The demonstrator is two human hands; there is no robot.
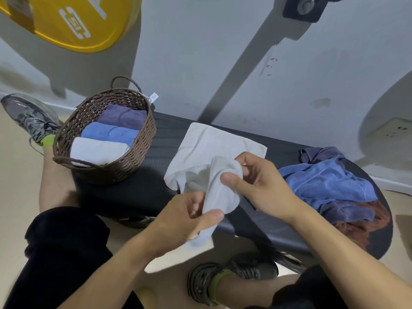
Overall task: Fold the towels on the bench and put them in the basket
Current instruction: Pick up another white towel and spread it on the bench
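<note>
A white towel (211, 143) lies spread on the black bench (153, 175), its near edge rolled up. My left hand (187, 221) grips the lower end of that roll, and my right hand (258, 184) pinches its upper end. A brown wicker basket (133, 161) stands on the bench's left end and holds a purple, a blue and a white rolled towel side by side. At the bench's right end a crumpled blue towel (323, 181) lies on top of purple and rust-coloured ones.
My legs in black trousers and grey shoes straddle the bench. A yellow weight plate (73, 21) leans on the grey wall at the upper left. A grey machine strut (247, 63) slants down behind the bench.
</note>
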